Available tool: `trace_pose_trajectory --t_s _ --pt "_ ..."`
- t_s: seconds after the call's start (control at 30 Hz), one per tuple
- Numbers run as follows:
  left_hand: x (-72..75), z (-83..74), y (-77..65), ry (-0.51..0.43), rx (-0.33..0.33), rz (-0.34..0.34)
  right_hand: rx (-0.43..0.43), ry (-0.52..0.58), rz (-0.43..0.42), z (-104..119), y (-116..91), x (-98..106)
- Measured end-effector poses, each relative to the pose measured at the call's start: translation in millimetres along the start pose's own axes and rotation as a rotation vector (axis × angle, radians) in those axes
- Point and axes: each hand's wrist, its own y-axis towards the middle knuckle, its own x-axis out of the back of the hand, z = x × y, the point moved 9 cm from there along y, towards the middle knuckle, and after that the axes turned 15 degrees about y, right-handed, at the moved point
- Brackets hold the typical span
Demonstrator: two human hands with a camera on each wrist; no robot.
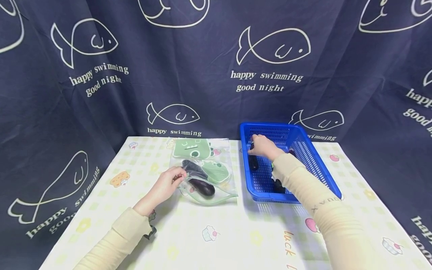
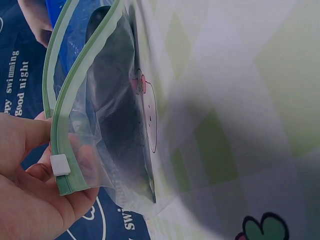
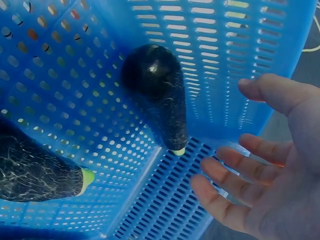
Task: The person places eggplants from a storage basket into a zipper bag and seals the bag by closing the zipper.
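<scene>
My left hand [image 1: 168,181] pinches the green zip edge of a clear plastic bag [image 2: 77,130], close to its white slider [image 2: 60,165]. Inside the bag lie dark eggplants, one glossy eggplant [image 1: 203,188] near the mouth and another eggplant [image 1: 194,168] behind it. Over the left side of a blue basket [image 1: 249,183] reaches my right hand [image 1: 264,146]. Its fingers are spread in the right wrist view, apart from an eggplant [image 3: 159,95] with a pale green tip. A second eggplant [image 3: 37,167] shows at that view's left edge.
The bag lies on a table with a patterned cloth [image 1: 189,240], left of the basket. Partly behind my right sleeve, another dark eggplant [image 1: 278,186] sits in the basket's near end. A dark blue fish-print curtain [image 1: 216,75] hangs behind the table.
</scene>
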Motion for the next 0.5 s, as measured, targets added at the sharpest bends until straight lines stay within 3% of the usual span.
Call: trace_pose_trajectory --t_s 0.3,0.5 --pt "0.6 -2.8 0.4 -0.008 -0.004 0.003 -0.073 0.026 0.110 -15 3 -15" --pt "-1.0 -1.8 0.1 0.001 -0.005 0.005 -0.113 0.057 0.136 -20 3 -22"
